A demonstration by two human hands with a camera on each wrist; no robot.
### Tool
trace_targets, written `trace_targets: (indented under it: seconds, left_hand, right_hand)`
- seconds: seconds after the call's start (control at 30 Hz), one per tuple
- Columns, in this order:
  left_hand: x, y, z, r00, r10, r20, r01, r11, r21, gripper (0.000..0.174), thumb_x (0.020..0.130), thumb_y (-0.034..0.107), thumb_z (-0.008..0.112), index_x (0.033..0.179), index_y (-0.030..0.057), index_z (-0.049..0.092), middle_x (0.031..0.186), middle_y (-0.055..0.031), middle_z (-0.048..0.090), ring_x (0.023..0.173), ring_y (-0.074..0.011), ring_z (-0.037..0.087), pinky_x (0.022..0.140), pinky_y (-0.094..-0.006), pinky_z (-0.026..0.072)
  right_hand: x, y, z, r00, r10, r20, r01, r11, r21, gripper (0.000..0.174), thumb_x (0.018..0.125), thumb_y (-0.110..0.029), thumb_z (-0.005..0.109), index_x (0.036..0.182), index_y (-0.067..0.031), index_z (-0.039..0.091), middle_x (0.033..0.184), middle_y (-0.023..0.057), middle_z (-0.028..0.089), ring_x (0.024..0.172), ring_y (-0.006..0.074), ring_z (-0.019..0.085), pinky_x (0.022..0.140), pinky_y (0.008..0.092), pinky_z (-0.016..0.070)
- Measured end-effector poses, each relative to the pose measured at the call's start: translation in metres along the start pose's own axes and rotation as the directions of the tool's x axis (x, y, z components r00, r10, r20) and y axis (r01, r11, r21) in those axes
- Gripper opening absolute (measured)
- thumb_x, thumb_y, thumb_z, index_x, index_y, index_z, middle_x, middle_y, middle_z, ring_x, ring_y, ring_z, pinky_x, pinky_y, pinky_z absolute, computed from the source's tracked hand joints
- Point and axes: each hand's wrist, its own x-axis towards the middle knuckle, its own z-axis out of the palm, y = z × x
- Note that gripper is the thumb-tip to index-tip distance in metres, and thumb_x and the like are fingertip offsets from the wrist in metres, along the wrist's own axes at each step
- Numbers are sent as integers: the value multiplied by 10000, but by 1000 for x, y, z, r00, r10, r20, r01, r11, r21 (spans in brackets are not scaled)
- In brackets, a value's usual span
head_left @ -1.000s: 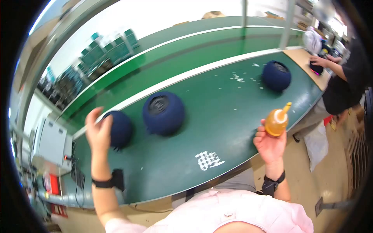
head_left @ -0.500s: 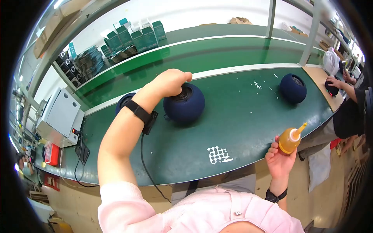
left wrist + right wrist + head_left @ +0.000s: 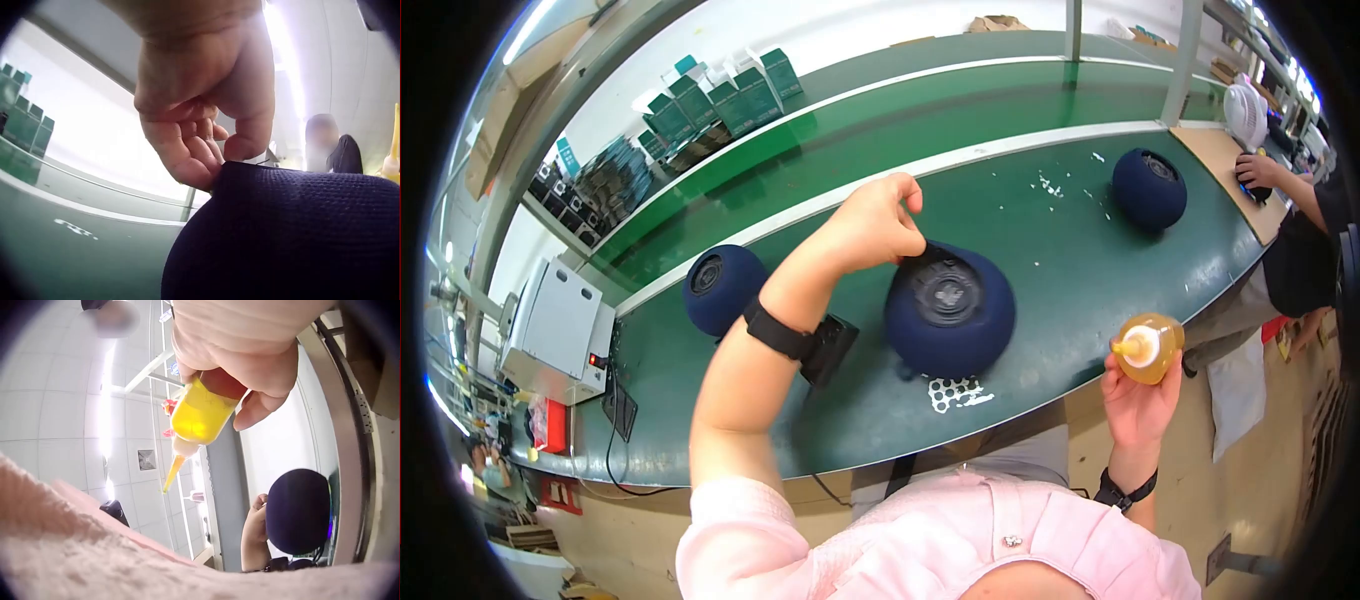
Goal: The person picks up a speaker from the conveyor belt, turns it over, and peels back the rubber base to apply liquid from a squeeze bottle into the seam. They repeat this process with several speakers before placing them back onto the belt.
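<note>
My left hand [image 3: 870, 230] pinches the dark fabric edge at the top of a navy round speaker [image 3: 960, 345], beside its black ringed opening. Close up in the left wrist view, thumb and fingertips meet on the edge of the knitted navy cover [image 3: 300, 231]. The speaker overlaps a white perforated patch [image 3: 950, 396] near the table's front edge. My right hand [image 3: 1138, 412] grips an amber squeeze bottle [image 3: 1160, 350] beyond that edge. In the right wrist view the yellow nozzle [image 3: 174, 474] points downward, and fingers hide part of the bottle.
Another navy round speaker [image 3: 725, 290] stands at the left, and a third [image 3: 1150, 190] at the far right. A grey box-shaped machine [image 3: 555, 325] sits at the left end with a cable. A person's hand [image 3: 1260, 172] works at the right end. Green boxes [image 3: 745, 100] stand behind.
My left hand has reached from the left to the middle speaker and brought it toward me and rightward. The squeeze bottle in my right hand has tipped, its nozzle now pointing toward the left.
</note>
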Motion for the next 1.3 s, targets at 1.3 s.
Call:
trace_targets:
  seconds: [1.3]
  left_hand:
    - [-20,4,55,954,98,-285,-126,989,-82,272,620,-18,579,796,41,380,595,-12,473,557,-50,433,509,-210,393]
  right_hand:
    - [-26,11,87,746,-80,662,660,-46,-750,655,816,-257,670,1316,-11,325,1260,217,447,1110,303,523,935,406,453]
